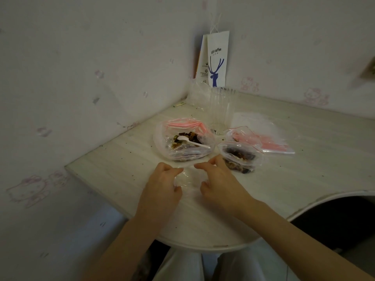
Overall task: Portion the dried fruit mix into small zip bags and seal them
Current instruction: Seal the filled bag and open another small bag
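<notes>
On the counter (pixel 121 169), the big bag (pixel 182 142) with a spoon (pixel 193 142) inside lies left of a filled small bag (pixel 240 159); a paper bag (pixel 217 59) stands behind.

Left hand (pixel 164 180): palm down, fingers curled, pinching the left side of the bag (pixel 189 178).
Right hand (pixel 218 179): palm down, fingers curled, pinching the bag's right side.
Forearms: bare, reaching in over the table's (pixel 121 169) near edge, converging.
Gap: hands near, not touching.

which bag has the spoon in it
The large bag, farthest left; a white spoon lies on its fruit. The small filled bag has none.
</notes>
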